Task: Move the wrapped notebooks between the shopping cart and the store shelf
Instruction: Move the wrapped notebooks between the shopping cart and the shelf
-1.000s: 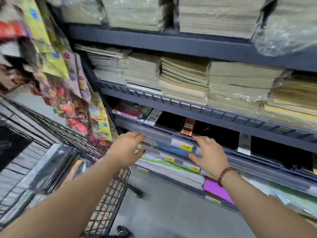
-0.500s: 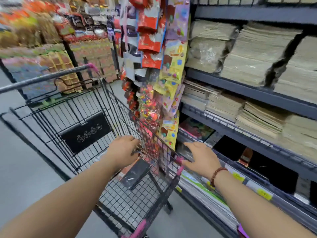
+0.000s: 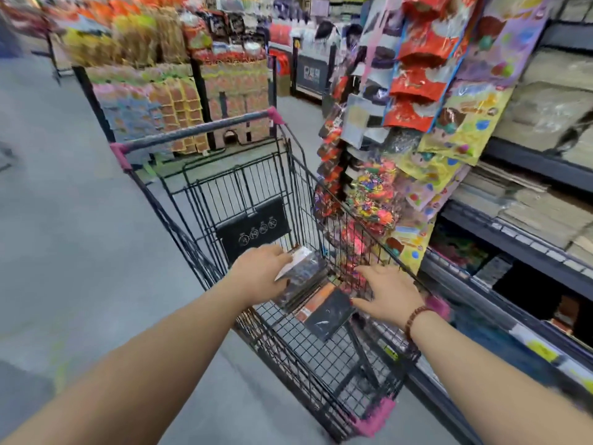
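A black wire shopping cart with pink corner caps stands in the aisle beside the store shelf. Inside its basket lies a small stack of dark plastic-wrapped notebooks, the lowest one showing an orange strip. My left hand reaches into the basket and grips the upper wrapped notebooks by their left edge, tilting them up. My right hand, with a bead bracelet at the wrist, hovers over the right side of the stack, fingers spread and holding nothing.
Hanging packs of toys and snacks dangle from the shelf end just beyond the cart. The grey shelves on the right hold stacks of paper pads. A display of colourful goods stands behind the cart; bare grey floor lies to the left.
My view turned from the shelf to the cart. Both hands left the shelf's rail and went down into the basket; the left hand took hold of the upper notebooks.
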